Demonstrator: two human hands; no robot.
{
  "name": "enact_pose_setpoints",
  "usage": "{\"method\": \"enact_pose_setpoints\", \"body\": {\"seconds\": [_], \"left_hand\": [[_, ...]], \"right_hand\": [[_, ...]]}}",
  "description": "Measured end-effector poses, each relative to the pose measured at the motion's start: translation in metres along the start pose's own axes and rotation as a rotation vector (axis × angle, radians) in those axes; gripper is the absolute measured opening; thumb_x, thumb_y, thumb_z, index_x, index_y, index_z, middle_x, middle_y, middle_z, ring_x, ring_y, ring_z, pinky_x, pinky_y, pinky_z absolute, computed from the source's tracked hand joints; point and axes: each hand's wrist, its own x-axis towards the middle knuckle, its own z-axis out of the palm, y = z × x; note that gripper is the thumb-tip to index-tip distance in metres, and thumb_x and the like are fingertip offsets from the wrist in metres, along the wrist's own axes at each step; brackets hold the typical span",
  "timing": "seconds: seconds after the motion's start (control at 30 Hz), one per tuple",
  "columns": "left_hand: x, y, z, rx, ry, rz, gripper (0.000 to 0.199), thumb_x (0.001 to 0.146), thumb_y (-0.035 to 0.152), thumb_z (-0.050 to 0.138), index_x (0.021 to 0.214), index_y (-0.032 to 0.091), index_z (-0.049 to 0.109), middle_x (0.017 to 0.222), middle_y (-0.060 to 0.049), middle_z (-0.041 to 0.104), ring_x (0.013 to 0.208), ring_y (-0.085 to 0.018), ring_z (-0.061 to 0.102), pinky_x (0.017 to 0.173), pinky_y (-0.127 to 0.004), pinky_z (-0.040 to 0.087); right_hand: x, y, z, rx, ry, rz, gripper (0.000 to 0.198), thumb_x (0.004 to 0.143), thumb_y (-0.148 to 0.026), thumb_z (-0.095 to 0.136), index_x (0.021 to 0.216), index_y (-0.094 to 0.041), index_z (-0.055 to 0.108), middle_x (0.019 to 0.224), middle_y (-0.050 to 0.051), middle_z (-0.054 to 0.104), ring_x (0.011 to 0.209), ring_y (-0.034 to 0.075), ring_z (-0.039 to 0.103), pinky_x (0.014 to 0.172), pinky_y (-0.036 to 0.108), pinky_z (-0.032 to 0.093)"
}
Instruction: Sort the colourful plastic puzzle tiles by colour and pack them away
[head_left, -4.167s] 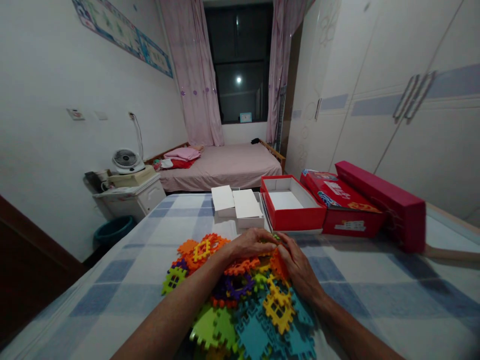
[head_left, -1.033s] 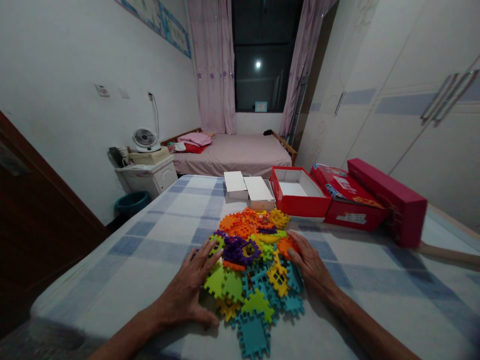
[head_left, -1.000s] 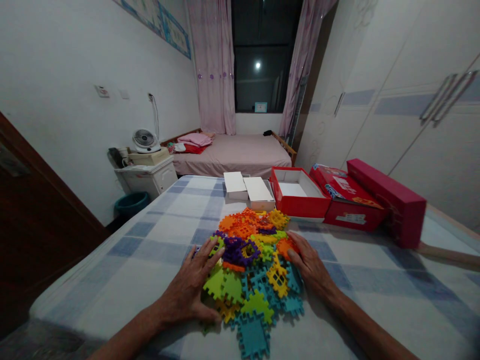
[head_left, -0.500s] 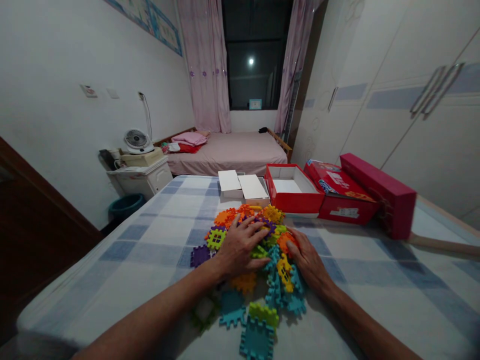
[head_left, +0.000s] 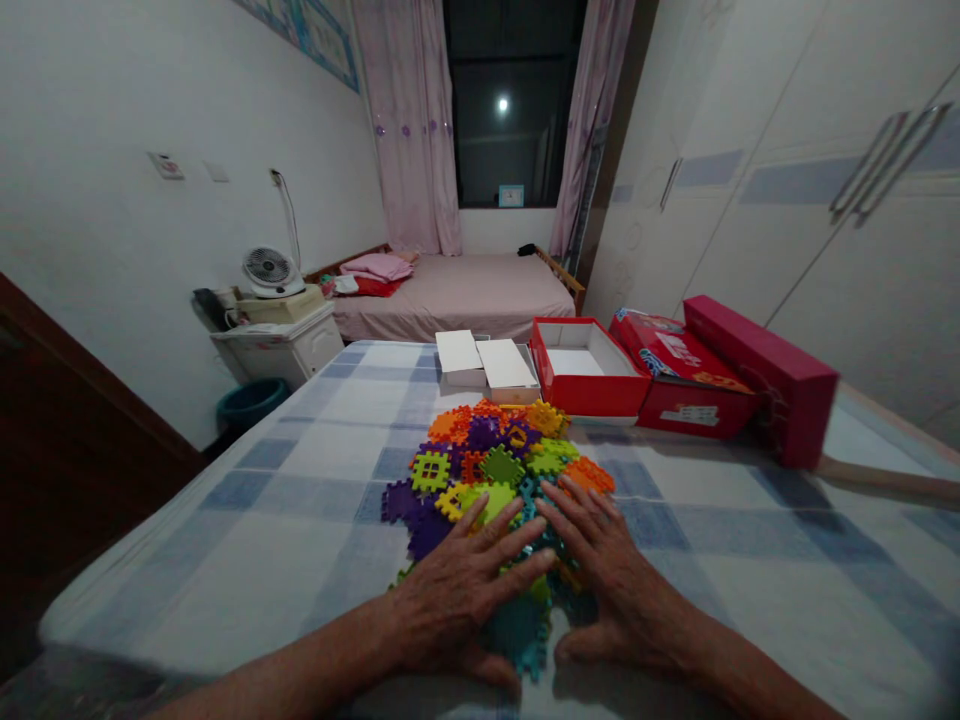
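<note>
A pile of plastic interlocking building tiles with notched edges lies on the checked cloth, in purple, orange, yellow, green and teal. My left hand (head_left: 472,580) is spread over the near part of the pile, fingers apart. My right hand (head_left: 607,570) lies flat on the pile's right side, its fingertips close to those of my left. Just beyond my fingers are a light green tile (head_left: 491,500), a dark green tile (head_left: 502,466) and an orange tile (head_left: 590,474). A purple tile (head_left: 429,530) sits left of them. Between my hands, a teal tile (head_left: 521,630) is partly covered.
Behind the pile stand two white boxes (head_left: 508,365), an open red box (head_left: 592,400), a red printed box (head_left: 694,410) and a long dark red box (head_left: 765,370). The checked cloth (head_left: 300,480) covers the bed surface. A fan (head_left: 271,270) stands at the left.
Both hands have moved back toward me, from the middle of the pile to its near end. Tiles in the middle are now uncovered, and nearer ones are covered. The view has shifted slightly.
</note>
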Motion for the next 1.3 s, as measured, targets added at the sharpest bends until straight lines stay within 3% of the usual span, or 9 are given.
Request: {"method": "enact_pose_setpoints", "body": {"seconds": [0.1,0.2,0.33,0.47,0.67,0.8,0.97,1.13,1.3], "left_hand": [[0.008,-0.013,0.007,0.060,0.070,-0.112,0.088,0.073,0.058,0.059,0.144,0.021,0.023,0.150,-0.014,0.027,0.139,-0.033,0.016,0.110,-0.057,0.009],[0.015,-0.042,0.001,0.026,0.178,-0.240,0.078,0.077,0.059,0.053,0.142,0.023,0.029,0.150,-0.012,0.026,0.138,-0.030,0.019,0.111,-0.052,0.016],[0.020,-0.103,-0.009,-0.059,0.351,-0.755,0.061,0.090,0.051,0.031,0.138,0.014,0.035,0.145,-0.016,0.035,0.135,-0.028,0.029,0.107,-0.046,0.027],[0.032,-0.158,-0.011,-0.220,0.212,-1.000,0.053,0.086,0.052,0.034,0.116,0.015,0.057,0.122,-0.017,0.058,0.119,-0.031,0.047,0.097,-0.042,0.033],[0.055,-0.175,-0.015,-0.371,0.133,-1.033,0.064,0.074,0.068,0.040,0.087,0.012,0.067,0.085,-0.012,0.069,0.083,-0.026,0.062,0.070,-0.030,0.041],[0.061,-0.173,-0.014,-0.448,0.106,-1.045,0.062,0.066,0.073,0.046,0.064,0.014,0.064,0.059,-0.005,0.062,0.059,-0.019,0.056,0.055,-0.028,0.035],[0.064,-0.164,-0.014,-0.574,0.183,-1.074,0.059,0.064,0.072,0.050,0.072,0.014,0.063,0.060,-0.002,0.061,0.058,-0.016,0.053,0.053,-0.026,0.035],[0.075,-0.142,-0.019,-1.013,0.181,-1.015,0.058,0.067,0.065,0.055,0.089,0.012,0.066,0.079,-0.006,0.069,0.071,-0.019,0.061,0.063,-0.029,0.045],[0.089,-0.108,-0.023,-0.789,0.315,-0.813,0.048,0.072,0.054,0.057,0.088,0.011,0.068,0.087,-0.007,0.069,0.083,-0.022,0.061,0.075,-0.031,0.046]], "right_hand": [[0.008,-0.001,0.012,-0.088,0.067,0.093,0.095,0.070,-0.064,0.059,0.145,-0.021,0.022,0.149,0.013,0.024,0.136,0.035,0.018,0.106,0.056,0.022],[0.018,0.009,0.019,-0.145,0.157,0.189,0.083,0.075,-0.057,0.057,0.143,-0.021,0.027,0.149,0.013,0.024,0.136,0.034,0.018,0.105,0.057,0.024],[0.021,0.019,0.024,-0.143,0.178,0.189,0.091,0.070,-0.068,0.055,0.143,-0.022,0.028,0.147,0.015,0.028,0.135,0.037,0.020,0.102,0.060,0.025],[0.018,0.013,0.026,-0.137,0.226,0.154,0.095,0.070,-0.069,0.055,0.145,-0.022,0.021,0.149,0.015,0.024,0.136,0.038,0.017,0.103,0.060,0.024],[0.030,-0.008,0.022,-0.142,0.137,-0.012,0.088,0.073,-0.067,0.053,0.145,-0.029,0.021,0.152,0.009,0.015,0.138,0.037,0.011,0.106,0.061,0.017],[0.039,-0.013,0.026,-0.146,0.130,0.002,0.087,0.073,-0.066,0.055,0.145,-0.029,0.022,0.153,0.008,0.014,0.138,0.035,0.010,0.107,0.059,0.017],[0.041,-0.011,0.030,-0.146,0.134,0.035,0.091,0.072,-0.063,0.058,0.146,-0.025,0.020,0.153,0.009,0.014,0.138,0.035,0.011,0.108,0.058,0.017],[0.043,-0.011,0.032,-0.141,0.182,0.075,0.100,0.068,-0.060,0.063,0.146,-0.018,0.018,0.152,0.013,0.016,0.138,0.035,0.012,0.108,0.056,0.019],[0.046,-0.011,0.035,-0.116,0.295,0.140,0.113,0.065,-0.060,0.065,0.147,-0.013,0.002,0.150,0.018,0.017,0.138,0.035,0.014,0.108,0.055,0.024]]}}
